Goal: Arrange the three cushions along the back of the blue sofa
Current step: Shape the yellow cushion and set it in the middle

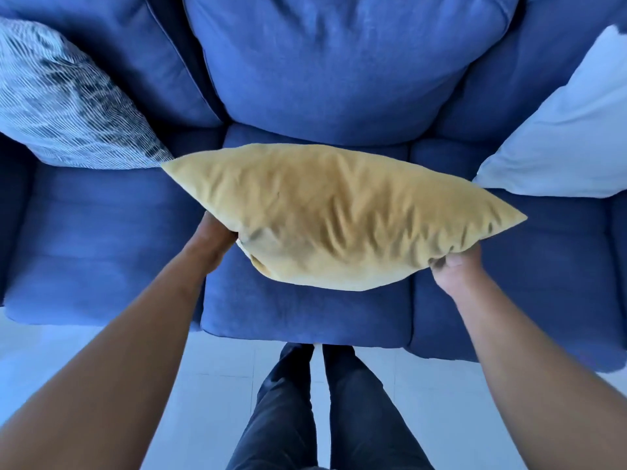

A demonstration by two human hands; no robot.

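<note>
I hold a mustard yellow cushion (339,215) in the air over the middle seat of the blue sofa (325,72). My left hand (213,242) grips its near left edge, with most of the fingers hidden under the fabric. My right hand (456,269) pinches its near right corner. A grey and white patterned cushion (64,100) leans against the left back cushion. A plain white cushion (563,137) leans against the right back cushion. The yellow cushion lies roughly flat, its far edge toward the sofa back.
The sofa's seat cushions (305,313) reach toward me, and my legs in dark trousers (319,408) stand on a pale tiled floor (190,385) just in front of the middle seat.
</note>
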